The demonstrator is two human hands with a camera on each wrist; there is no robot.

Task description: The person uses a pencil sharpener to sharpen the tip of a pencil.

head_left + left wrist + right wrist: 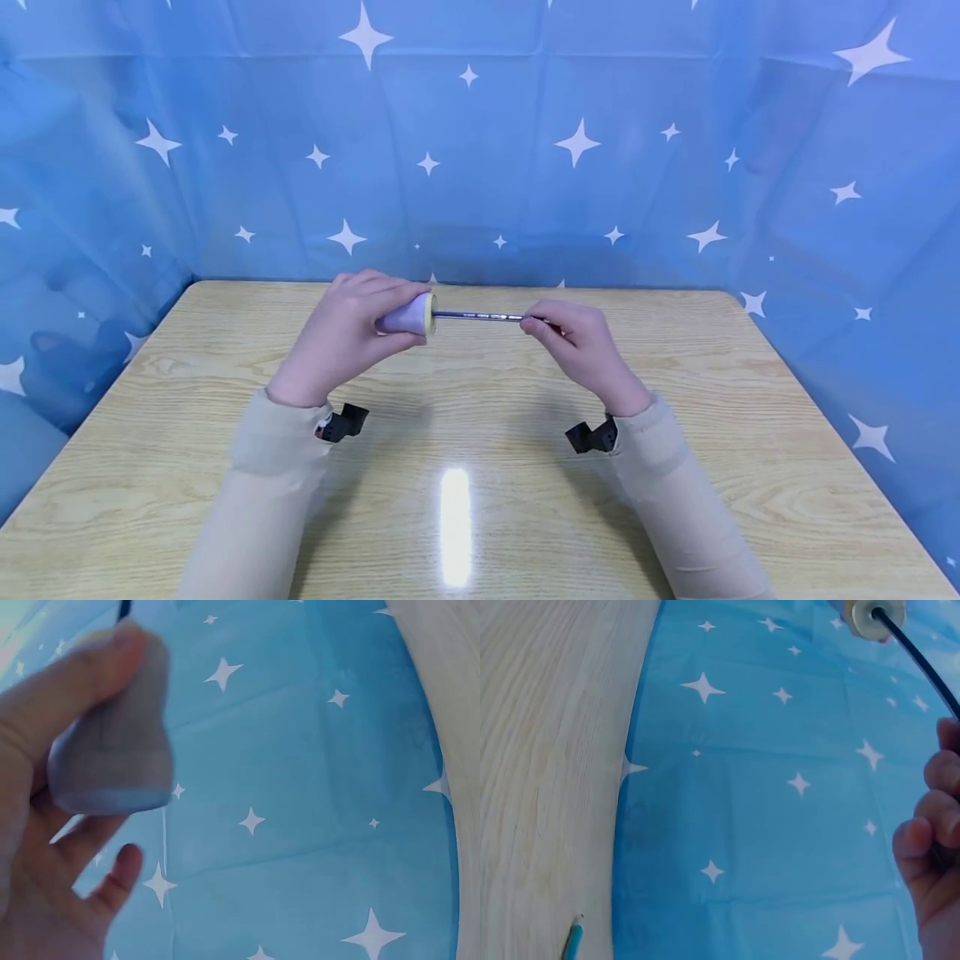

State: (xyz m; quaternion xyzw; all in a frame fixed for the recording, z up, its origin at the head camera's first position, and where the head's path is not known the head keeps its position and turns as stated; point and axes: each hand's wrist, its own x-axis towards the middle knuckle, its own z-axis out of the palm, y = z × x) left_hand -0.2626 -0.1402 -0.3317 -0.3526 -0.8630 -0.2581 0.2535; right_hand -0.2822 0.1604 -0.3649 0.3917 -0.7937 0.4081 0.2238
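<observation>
In the head view my left hand (352, 329) grips a small lilac pencil sharpener (405, 315) with a pale yellow rim, its fingers and thumb round the body. The sharpener is held sideways above the table, its hole facing right. A dark pencil (480, 316) with silvery print runs level from that hole to my right hand (581, 342), which pinches its far end. The right wrist view shows the pencil (922, 664) entering the hole of the rim (868, 621). From the left wrist camera the sharpener (116, 754) looks grey and flares toward its base.
Under both arms lies a light wood-grain table (480, 400) with a bright light reflection. A blue curtain (480, 200) with white stars stands along its back and sides. A teal pencil-like tip (574, 937) shows on the wood at the bottom of the right wrist view.
</observation>
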